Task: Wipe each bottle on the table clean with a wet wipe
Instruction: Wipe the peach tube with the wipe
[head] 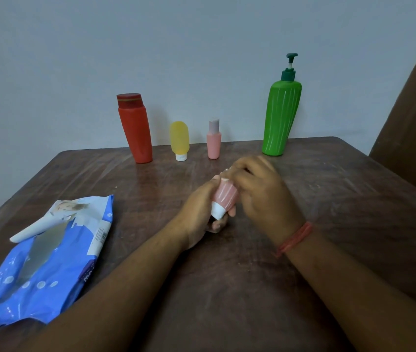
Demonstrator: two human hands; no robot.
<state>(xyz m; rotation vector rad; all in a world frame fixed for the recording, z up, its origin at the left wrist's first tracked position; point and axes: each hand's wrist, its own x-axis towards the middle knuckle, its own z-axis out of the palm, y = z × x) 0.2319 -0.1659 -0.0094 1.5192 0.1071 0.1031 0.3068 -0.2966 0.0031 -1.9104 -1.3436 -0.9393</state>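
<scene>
Head view shows the left hand point(203, 212) with its grip wrapped round a pink ribbed bottle point(224, 196) above the tabletop point(252, 275), the right hand point(260, 191) pinching a white wet wipe point(225, 179) at its top, four bottles standing beyond.

Dark wooden table point(329, 199), pale wall point(151, 47) behind, brown curtain point(415, 118) at right
</scene>
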